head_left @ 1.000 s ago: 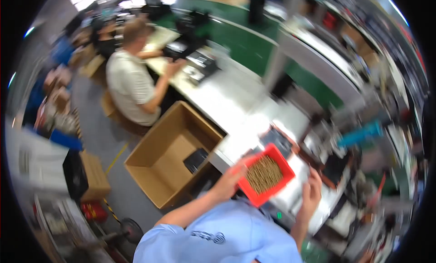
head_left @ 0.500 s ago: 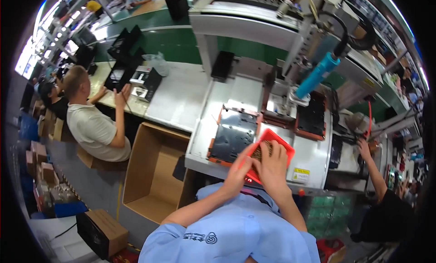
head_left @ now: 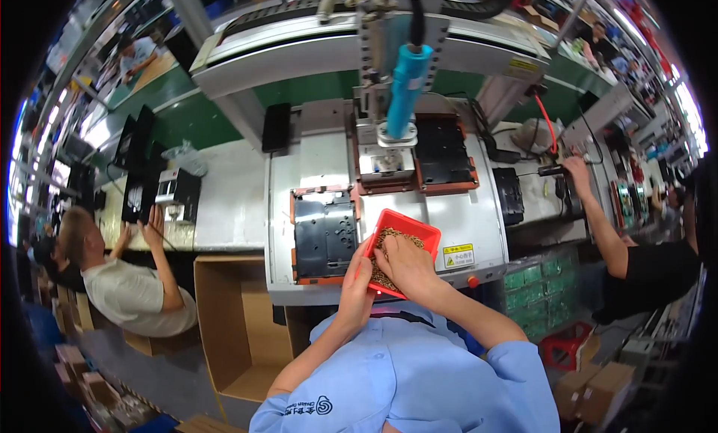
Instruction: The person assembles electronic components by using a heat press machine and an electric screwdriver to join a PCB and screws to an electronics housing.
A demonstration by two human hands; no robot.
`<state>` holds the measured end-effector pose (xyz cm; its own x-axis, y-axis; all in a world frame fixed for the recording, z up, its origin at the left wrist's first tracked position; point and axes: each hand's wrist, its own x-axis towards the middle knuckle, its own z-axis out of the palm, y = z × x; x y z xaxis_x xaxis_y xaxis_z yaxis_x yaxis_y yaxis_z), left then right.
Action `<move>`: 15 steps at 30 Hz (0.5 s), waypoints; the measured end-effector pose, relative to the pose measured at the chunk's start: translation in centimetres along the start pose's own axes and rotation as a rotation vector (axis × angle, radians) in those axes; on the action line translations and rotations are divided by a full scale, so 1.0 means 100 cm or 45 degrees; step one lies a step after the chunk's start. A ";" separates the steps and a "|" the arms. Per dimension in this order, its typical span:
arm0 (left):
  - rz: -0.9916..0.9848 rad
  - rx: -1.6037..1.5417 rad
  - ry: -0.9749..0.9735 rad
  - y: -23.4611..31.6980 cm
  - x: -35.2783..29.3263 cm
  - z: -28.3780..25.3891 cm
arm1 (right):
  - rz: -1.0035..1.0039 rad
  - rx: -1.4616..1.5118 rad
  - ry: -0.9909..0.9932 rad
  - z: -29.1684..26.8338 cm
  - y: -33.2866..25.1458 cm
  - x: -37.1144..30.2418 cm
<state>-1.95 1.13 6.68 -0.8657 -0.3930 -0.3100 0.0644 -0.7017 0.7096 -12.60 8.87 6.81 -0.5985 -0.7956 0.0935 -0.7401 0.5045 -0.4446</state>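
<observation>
A red plastic bin [head_left: 428,232] holds a heap of small brass-coloured metal pieces [head_left: 383,277], too tiny to identify exactly. My left hand [head_left: 354,289] grips the bin along its left side, holding it tilted over the front edge of the machine bed. Into the heap reaches my right hand [head_left: 407,267], its fingers curled and the tips partly buried among the pieces. Just left of the bin, a black panel with holes [head_left: 325,232] lies in an orange-brown fixture. Beyond and to the right, another black panel [head_left: 443,152] sits in a similar fixture.
A blue cylindrical tool [head_left: 408,85] hangs from the machine's gantry over the bed. A red button [head_left: 473,282] is on the front edge. An open cardboard box [head_left: 247,321] stands at lower left. Co-workers sit at left [head_left: 134,291] and reach in from the right [head_left: 643,272].
My view has swung right. My right hand has moved from the bin's right side to fingers dug into the brass-coloured pieces. My left hand still holds the bin.
</observation>
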 end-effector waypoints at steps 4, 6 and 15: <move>0.101 0.056 -0.056 -0.006 0.011 0.001 | 0.195 0.169 -0.040 -0.020 0.003 0.015; 0.142 0.127 -0.064 -0.006 0.013 0.007 | 0.281 0.523 0.003 -0.033 0.007 0.023; -0.004 0.096 -0.074 -0.004 0.024 0.029 | 0.843 2.485 -0.394 -0.027 0.053 0.038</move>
<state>-5.43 2.17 7.47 -0.8933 -0.3541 -0.2766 0.0259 -0.6552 0.7550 -19.65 9.41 7.21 -0.3647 -0.8068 -0.4647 0.8573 -0.0963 -0.5056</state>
